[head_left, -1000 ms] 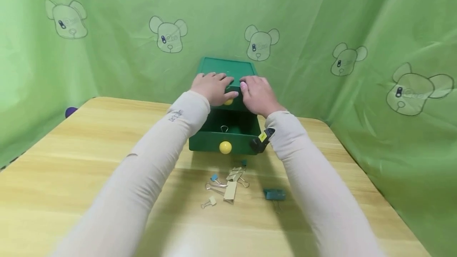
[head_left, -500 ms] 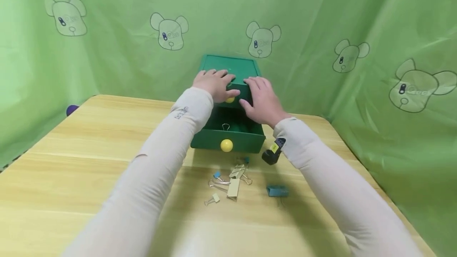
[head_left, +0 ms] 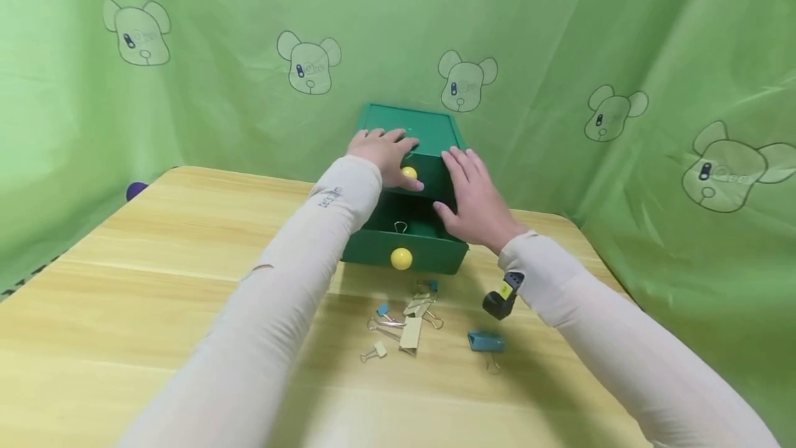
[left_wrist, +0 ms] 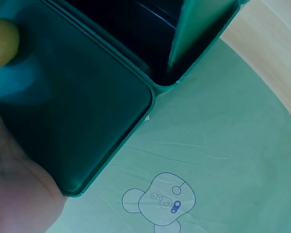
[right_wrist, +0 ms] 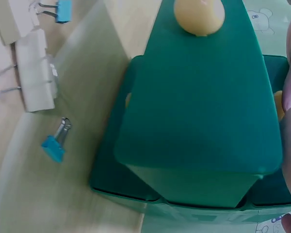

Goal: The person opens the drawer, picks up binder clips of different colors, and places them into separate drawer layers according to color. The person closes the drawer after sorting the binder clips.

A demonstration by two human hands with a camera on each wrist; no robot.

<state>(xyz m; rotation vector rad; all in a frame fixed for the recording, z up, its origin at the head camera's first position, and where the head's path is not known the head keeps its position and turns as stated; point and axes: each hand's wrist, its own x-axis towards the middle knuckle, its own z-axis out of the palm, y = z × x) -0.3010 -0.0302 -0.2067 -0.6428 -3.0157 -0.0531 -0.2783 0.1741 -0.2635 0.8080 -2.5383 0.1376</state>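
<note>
A green drawer cabinet point(head_left: 413, 123) stands at the back of the table. Its pulled-out drawer point(head_left: 429, 258) has a yellow knob point(head_left: 401, 258), and the wire handle of a binder clip point(head_left: 401, 227) shows inside. My left hand point(head_left: 382, 154) rests on the top front edge, fingers spread, its thumb by the upper yellow knob point(head_left: 409, 172). At the right front corner is my right hand point(head_left: 477, 202), its fingers extended along the edge and its thumb apart; whether it touches is hard to tell. The right wrist view shows the drawer front point(right_wrist: 199, 102) jutting out between the other two compartments.
Several binder clips lie on the wooden table point(head_left: 186, 282) in front of the drawer, among them a cream clip point(head_left: 410, 334) and a small blue clip point(right_wrist: 53, 148). A larger teal clip point(head_left: 486, 341) lies to the right. Green curtains point(head_left: 385, 12) hang behind.
My right hand has slid right and toward me along the cabinet, its thumb drawing away from the fingers. My left hand stays on top. The drawer remains pulled out.
</note>
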